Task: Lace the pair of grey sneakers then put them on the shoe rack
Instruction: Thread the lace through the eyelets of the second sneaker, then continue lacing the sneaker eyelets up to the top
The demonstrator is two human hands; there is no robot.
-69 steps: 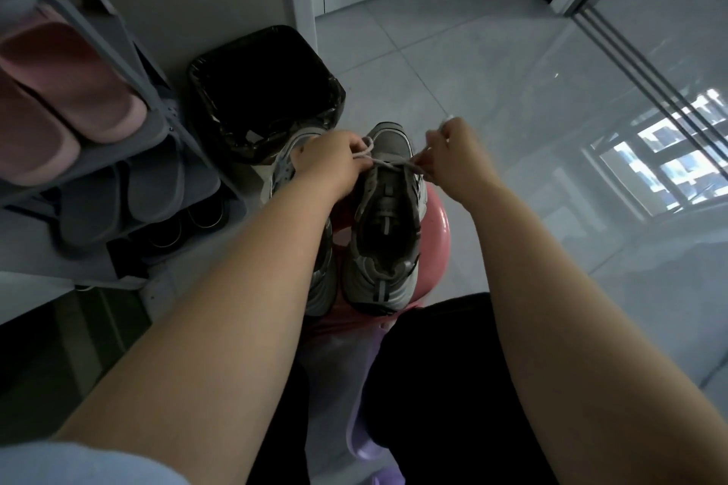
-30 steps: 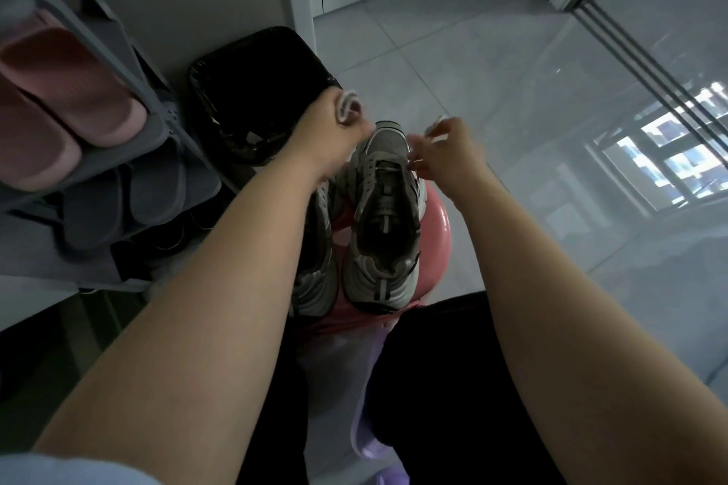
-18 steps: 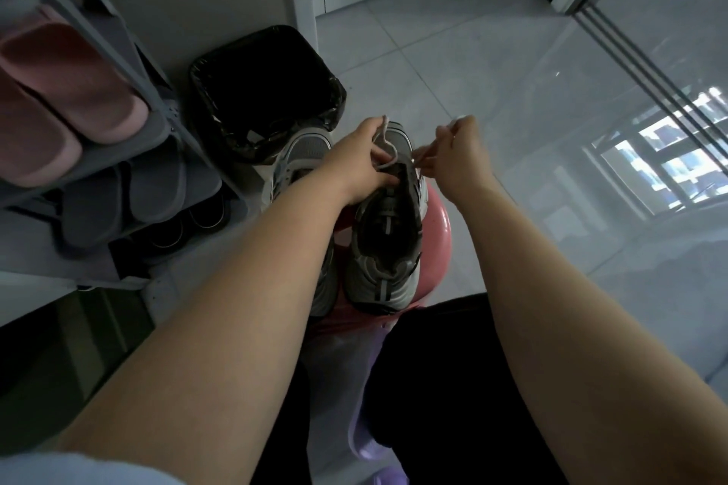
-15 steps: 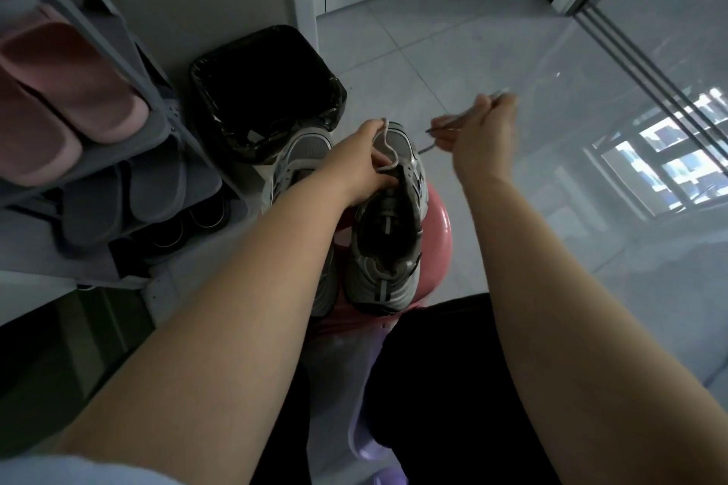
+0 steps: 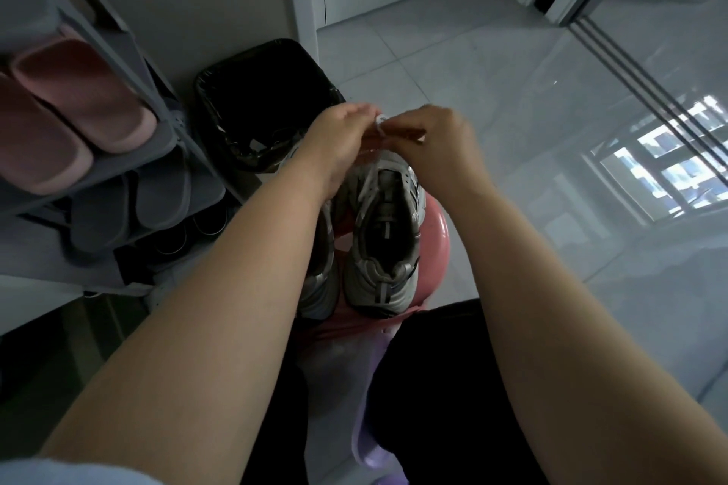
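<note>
Pale glossy floor tiles (image 5: 492, 63) fill the far and right of the view. Far left: grey shoe rack (image 5: 39, 12), with pink slippers (image 5: 78, 102) on an upper tier and grey slippers (image 5: 157, 193) below. Beside it is a bin (image 5: 252, 102) with a black liner. Centre: pink stool (image 5: 435, 244) carrying the pair, heels toward the camera. The left-side sneaker (image 5: 319, 287) is mostly hidden under the forearm. Left hand (image 5: 338, 142) and right hand (image 5: 433, 142) meet above the toe of the right-side sneaker (image 5: 384, 240), each pinching the white lace (image 5: 379, 126) with curled fingers. That sneaker has grey-silver panels and a dark open mouth; one strand runs up from the forefoot, and the upper eyelets look empty. Judged step: lacing, early. Next move calls for feeding an end through the next eyelet and evening both sides. Racking not yet due.
</note>
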